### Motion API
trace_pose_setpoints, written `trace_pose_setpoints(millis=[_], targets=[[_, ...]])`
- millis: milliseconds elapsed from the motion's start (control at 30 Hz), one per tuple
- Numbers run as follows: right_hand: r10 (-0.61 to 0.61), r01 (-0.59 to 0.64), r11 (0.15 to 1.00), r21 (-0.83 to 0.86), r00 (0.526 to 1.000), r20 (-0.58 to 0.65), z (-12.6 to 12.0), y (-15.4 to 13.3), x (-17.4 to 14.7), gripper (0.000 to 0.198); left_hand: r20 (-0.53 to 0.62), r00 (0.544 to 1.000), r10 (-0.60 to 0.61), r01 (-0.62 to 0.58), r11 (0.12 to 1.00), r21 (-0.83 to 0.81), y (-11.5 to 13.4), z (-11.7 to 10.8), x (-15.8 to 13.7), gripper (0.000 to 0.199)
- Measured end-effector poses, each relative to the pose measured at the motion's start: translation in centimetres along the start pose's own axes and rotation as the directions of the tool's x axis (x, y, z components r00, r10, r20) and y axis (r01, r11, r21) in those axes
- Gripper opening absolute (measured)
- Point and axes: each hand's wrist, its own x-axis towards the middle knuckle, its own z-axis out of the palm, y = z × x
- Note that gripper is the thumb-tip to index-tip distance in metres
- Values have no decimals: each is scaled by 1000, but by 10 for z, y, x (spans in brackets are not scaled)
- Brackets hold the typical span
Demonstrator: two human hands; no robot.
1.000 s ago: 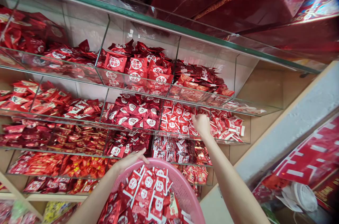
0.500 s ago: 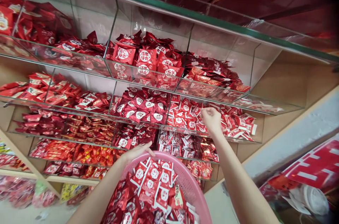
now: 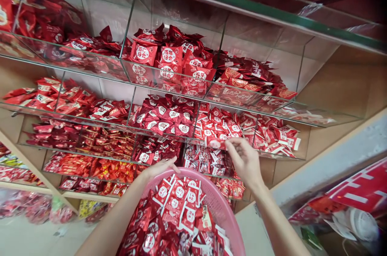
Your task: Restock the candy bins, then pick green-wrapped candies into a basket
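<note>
A pink plastic basket [image 3: 225, 203] stands low in front of me, heaped with small red and white wrapped packets [image 3: 173, 207]. My left hand [image 3: 160, 167] grips its far left rim, thumb stretched along the edge. Between the thumb and fingers of my right hand [image 3: 243, 157] is a red-and-white candy packet [image 3: 216, 143], slightly blurred. That hand hovers before the shelf front, above and to the right of the basket. Just behind it lies a bin of similar red-and-white packets [image 3: 217, 123].
Glass-fronted shelves [image 3: 169, 88] rise in tiers, split by clear dividers and filled with red packets. A thick green glass edge [image 3: 242, 4] crosses the top. On the right are a slanting wooden side panel [image 3: 329, 139] and a red-and-white printed item [image 3: 359, 191].
My right hand has come down from the red-and-white bin, and a packet now shows in its fingers. My left hand stays on the basket rim. The view has shifted slightly.
</note>
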Motion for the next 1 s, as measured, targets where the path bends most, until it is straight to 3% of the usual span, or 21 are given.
trace_pose_setpoints(millis=[133, 200, 300, 367, 500, 600, 700, 833, 900, 1000], targets=[[54, -89, 988, 129, 966, 253, 36, 5, -33, 22, 10, 1000, 10, -9, 999, -36, 2, 0, -1, 65], [154, -243, 946, 215, 920, 361, 58, 14, -51, 24, 39, 999, 24, -20, 995, -98, 2, 1, -1, 65], [331, -485, 812, 325, 841, 427, 85, 31, -72, 28, 83, 996, 39, -24, 985, -173, -2, 2, 2, 66], [448, -631, 689, 356, 757, 476, 97, 39, -80, 30, 84, 995, 47, -31, 983, -178, -6, 2, 4, 66], [629, -843, 427, 327, 537, 562, 104, 44, -85, 25, 69, 996, 59, -51, 992, -118, -11, 0, 8, 64], [668, -894, 300, 332, 445, 596, 104, 45, -87, 19, 44, 999, 24, -20, 997, -76, -8, -1, 5, 64], [692, -903, 281, 326, 426, 584, 107, 49, -91, 14, 67, 998, 10, -4, 996, -92, -2, -1, 0, 62], [709, -892, 322, 318, 449, 543, 114, 54, -96, 13, 93, 996, 12, -5, 997, -79, 3, -1, -4, 62], [709, -874, 379, 305, 485, 511, 116, 55, -97, 16, 77, 997, 8, -3, 998, -71, 3, -1, -2, 63], [678, -815, 533, 228, 572, 461, 115, 58, -98, 19, 68, 998, 1, 5, 996, -89, 1, -1, 0, 62]])
